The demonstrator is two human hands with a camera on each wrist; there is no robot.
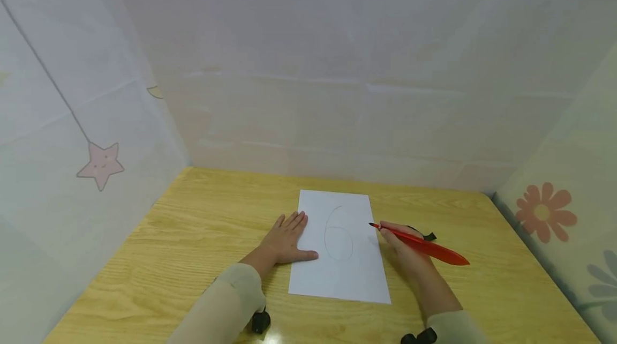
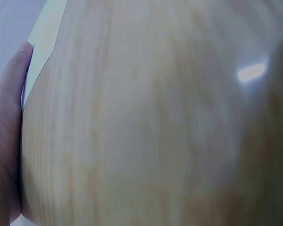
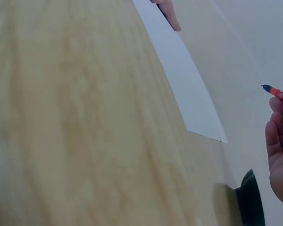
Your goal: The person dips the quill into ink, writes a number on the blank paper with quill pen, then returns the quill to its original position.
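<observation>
A white sheet of paper (image 1: 359, 274) lies on the wooden table, with a large, thin-lined figure 6 (image 1: 339, 242) on it. My left hand (image 1: 285, 240) rests flat at the paper's left edge, fingers spread and thumb reaching onto the sheet. In the left wrist view, the thumb side of that hand (image 2: 7, 113) lies along the paper's edge. My right hand (image 1: 405, 247) pinches a red feather-shaped pen (image 1: 434, 250) near its dark tip, by the paper's right edge. The right wrist view shows the pen's tip (image 3: 269, 88) raised above the tabletop.
A black object (image 1: 428, 236) lies just behind my right hand; its dark curved shape (image 3: 251, 200) shows in the right wrist view. Pale printed sheets (image 1: 337, 119) wall the wooden table (image 1: 207, 215) at the back and both sides.
</observation>
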